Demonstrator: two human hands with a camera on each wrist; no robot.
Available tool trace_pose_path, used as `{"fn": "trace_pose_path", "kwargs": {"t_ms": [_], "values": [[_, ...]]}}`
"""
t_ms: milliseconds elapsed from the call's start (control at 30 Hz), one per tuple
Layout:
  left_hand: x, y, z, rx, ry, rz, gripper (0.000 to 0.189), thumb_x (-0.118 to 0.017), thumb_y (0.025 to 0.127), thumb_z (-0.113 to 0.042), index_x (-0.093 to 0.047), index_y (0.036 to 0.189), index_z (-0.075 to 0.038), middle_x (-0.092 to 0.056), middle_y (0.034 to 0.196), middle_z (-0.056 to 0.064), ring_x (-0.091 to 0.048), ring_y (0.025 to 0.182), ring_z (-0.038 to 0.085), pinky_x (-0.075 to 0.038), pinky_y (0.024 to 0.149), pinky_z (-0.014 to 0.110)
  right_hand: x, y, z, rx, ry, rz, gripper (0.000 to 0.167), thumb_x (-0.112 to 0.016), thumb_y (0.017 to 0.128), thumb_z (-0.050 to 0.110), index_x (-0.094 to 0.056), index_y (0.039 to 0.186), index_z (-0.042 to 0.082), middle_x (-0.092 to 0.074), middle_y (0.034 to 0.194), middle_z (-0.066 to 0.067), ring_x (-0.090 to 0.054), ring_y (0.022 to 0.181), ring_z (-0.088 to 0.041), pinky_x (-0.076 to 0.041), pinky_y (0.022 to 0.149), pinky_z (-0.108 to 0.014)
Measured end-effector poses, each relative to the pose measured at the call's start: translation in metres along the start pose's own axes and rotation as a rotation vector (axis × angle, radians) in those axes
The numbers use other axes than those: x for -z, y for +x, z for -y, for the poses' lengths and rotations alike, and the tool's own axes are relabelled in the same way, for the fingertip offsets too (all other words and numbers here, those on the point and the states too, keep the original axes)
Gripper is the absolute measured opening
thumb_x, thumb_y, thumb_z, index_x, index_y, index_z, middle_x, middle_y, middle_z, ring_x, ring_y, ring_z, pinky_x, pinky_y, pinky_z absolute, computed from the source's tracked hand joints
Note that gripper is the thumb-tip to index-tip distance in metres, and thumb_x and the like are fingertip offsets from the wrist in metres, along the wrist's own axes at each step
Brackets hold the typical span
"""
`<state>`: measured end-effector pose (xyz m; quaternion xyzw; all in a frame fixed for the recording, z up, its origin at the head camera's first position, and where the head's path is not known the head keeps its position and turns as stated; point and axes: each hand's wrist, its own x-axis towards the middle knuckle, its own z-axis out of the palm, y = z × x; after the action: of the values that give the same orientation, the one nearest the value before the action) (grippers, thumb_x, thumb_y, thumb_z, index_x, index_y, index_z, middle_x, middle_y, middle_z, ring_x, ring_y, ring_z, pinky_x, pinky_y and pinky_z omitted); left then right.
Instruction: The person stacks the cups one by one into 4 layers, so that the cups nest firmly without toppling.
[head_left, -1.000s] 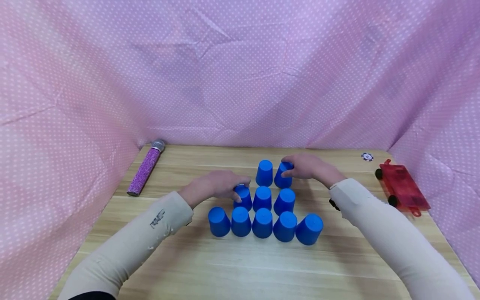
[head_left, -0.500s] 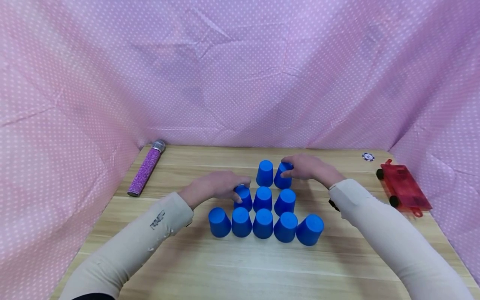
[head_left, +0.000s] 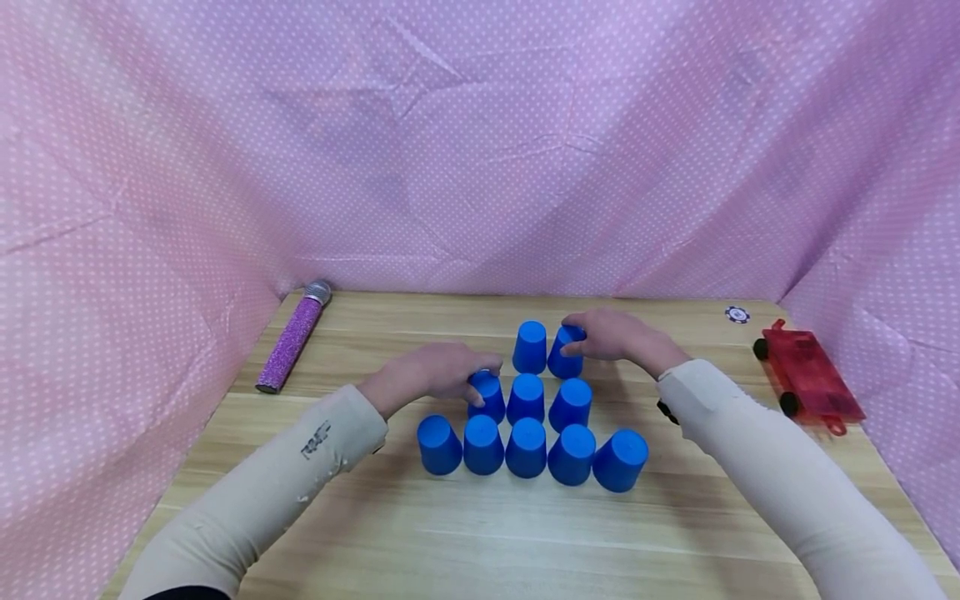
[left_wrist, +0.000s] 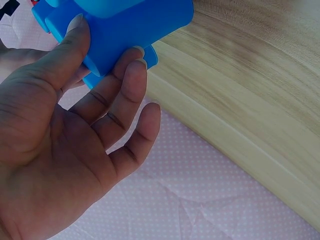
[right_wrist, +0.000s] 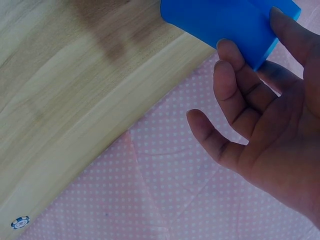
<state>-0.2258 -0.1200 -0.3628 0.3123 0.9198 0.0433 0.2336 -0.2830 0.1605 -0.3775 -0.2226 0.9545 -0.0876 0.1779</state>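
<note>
Blue cups stand upside down in three rows on the wooden table. The front row has several, among them a front cup (head_left: pixel 526 447); the middle and back rows are shorter. My left hand (head_left: pixel 442 371) grips the left cup (head_left: pixel 487 398) of the middle row from above. In the left wrist view, thumb and fingers (left_wrist: pixel 134 82) lie on either side of that cup (left_wrist: pixel 120 42). My right hand (head_left: pixel 615 335) holds the right cup (head_left: pixel 567 354) of the back row near its upturned base. The right wrist view shows thumb and fingers around this cup (right_wrist: pixel 220 22), with the little finger off it.
A purple glitter microphone (head_left: pixel 291 342) lies at the table's left edge. On the right sits a red see-through toy car chassis (head_left: pixel 810 375) with black wheels. Near it, by the back edge, is a poker chip (head_left: pixel 737 315). Pink dotted cloth (head_left: pixel 465 167) hangs behind and at both sides.
</note>
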Motion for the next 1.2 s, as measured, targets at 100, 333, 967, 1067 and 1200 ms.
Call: {"fn": "trace_pose_path", "kwargs": {"t_ms": [100, 333, 967, 1067, 1200], "values": [[0.0, 0.0, -0.001, -0.006, -0.003, 0.003, 0.032, -0.075, 0.089, -0.036, -0.053, 0.113, -0.03, -0.066, 0.09, -0.009, -0.062, 0.085, 0.012, -0.052, 0.077, 0.029, -0.001, -0.002, -0.001, 0.001, 0.009, 0.001, 0.065, -0.064, 0.096, 0.044, -0.047, 0.148, 0.008, -0.058, 0.141, -0.02, -0.055, 0.129, -0.041, -0.045, 0.104, -0.06], [-0.001, 0.001, -0.003, -0.02, 0.002, 0.006, 0.032, -0.074, 0.089, -0.036, -0.054, 0.113, -0.03, -0.065, 0.09, -0.011, -0.061, 0.086, 0.011, -0.052, 0.079, 0.029, 0.004, -0.016, -0.004, 0.0, 0.095, -0.02, 0.077, -0.062, 0.097, 0.047, -0.034, 0.154, 0.003, -0.053, 0.145, -0.024, -0.055, 0.13, -0.043, -0.044, 0.105, -0.061], [0.001, -0.001, 0.0, -0.002, 0.005, 0.008, 0.031, -0.074, 0.09, -0.036, -0.054, 0.112, -0.03, -0.066, 0.094, -0.01, -0.062, 0.089, 0.011, -0.053, 0.081, 0.03, -0.006, -0.076, 0.023, 0.121, -0.026, -0.012, 0.059, -0.063, 0.096, 0.049, -0.057, 0.141, 0.011, -0.073, 0.117, -0.009, -0.07, 0.097, -0.021, -0.058, 0.085, -0.047], [0.001, -0.001, -0.001, 0.003, 0.008, 0.012, 0.031, -0.074, 0.09, -0.036, -0.054, 0.112, -0.03, -0.066, 0.094, -0.009, -0.062, 0.09, 0.011, -0.053, 0.081, 0.031, -0.014, -0.074, 0.026, 0.122, -0.019, 0.002, 0.062, -0.064, 0.094, 0.05, -0.056, 0.142, 0.012, -0.071, 0.123, -0.011, -0.07, 0.104, -0.026, -0.057, 0.089, -0.05], [0.002, -0.002, -0.003, 0.007, 0.009, 0.014, 0.031, -0.074, 0.09, -0.036, -0.054, 0.113, -0.03, -0.066, 0.095, -0.009, -0.062, 0.09, 0.011, -0.053, 0.082, 0.031, -0.019, -0.072, 0.029, 0.113, -0.019, 0.008, 0.063, -0.067, 0.092, 0.05, -0.057, 0.141, 0.012, -0.069, 0.127, -0.012, -0.068, 0.112, -0.031, -0.055, 0.092, -0.053]]}}
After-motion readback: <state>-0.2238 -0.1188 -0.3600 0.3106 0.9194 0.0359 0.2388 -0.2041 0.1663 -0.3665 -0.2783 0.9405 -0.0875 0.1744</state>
